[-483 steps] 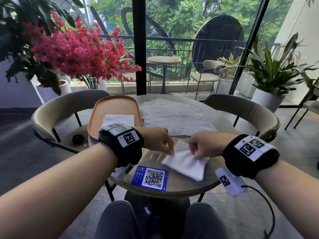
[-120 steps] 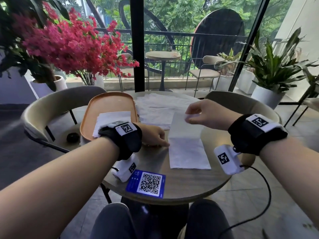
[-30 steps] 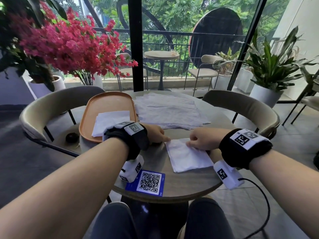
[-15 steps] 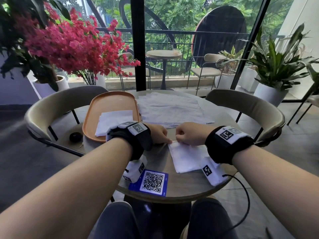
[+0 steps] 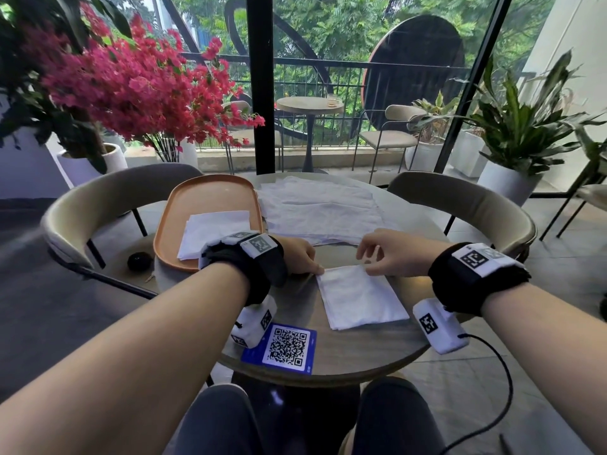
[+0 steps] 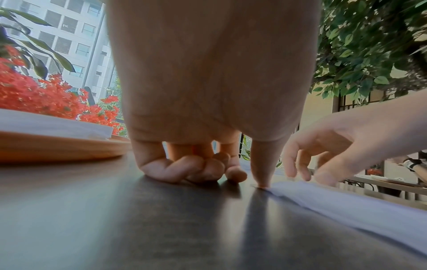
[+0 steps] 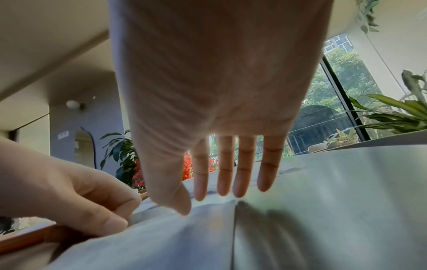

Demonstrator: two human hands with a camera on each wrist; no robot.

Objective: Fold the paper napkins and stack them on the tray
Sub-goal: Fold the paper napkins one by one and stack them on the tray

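A folded white napkin lies on the round table in front of me. My left hand sits at its far left corner with fingers curled onto the tabletop. In the left wrist view the left hand's thumb tip presses that corner of the napkin. My right hand hovers over the far edge, fingers straight and spread. In the right wrist view this hand holds nothing, its thumb touching the napkin. An orange tray at the left holds folded napkins. Unfolded napkins lie beyond.
A blue QR card lies near the table's front edge. Curved chairs stand at the left and right; a small black object rests on the left seat. Potted plants ring the table.
My right hand has slid right along the napkin's far edge, and its fingers have gone from curled to straight. The left hand has stayed at the corner.
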